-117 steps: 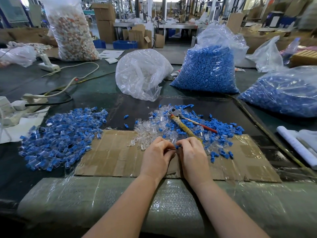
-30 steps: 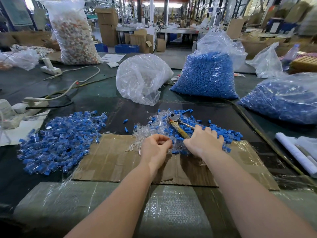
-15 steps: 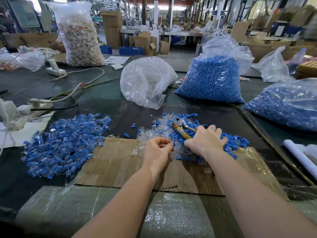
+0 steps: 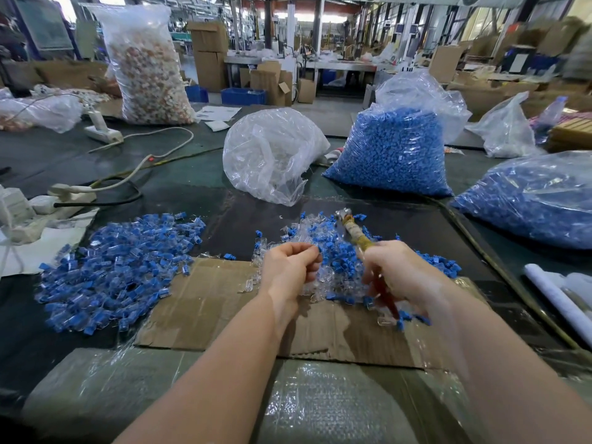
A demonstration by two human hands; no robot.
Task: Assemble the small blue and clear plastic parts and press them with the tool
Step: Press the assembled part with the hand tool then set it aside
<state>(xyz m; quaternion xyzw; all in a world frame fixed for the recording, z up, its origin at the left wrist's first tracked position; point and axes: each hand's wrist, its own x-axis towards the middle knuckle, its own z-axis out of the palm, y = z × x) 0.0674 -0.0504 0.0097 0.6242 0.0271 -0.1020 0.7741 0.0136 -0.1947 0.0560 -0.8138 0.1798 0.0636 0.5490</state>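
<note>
Between bags and piled parts (image 4: 333, 251), right hand (image 4: 407, 274) grips pliers (image 4: 352, 230); left hand (image 4: 291, 267) pinches something unclear.

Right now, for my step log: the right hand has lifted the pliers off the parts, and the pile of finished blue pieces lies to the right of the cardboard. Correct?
Not quite. The head view shows the right hand holding the pliers, but the pile of finished blue pieces lies to the left of the cardboard.

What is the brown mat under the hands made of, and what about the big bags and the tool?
The mat looks like plain brown cardboard: matte, creased, with torn edges. The big bags seem thin clear plastic film, since they crinkle, shine and show the blue parts inside. The tool, gripped by the right hand, appears to have a shiny metal head, one handle wrapped in yellowish tape and one red handle, probably plastic-coated.
</note>
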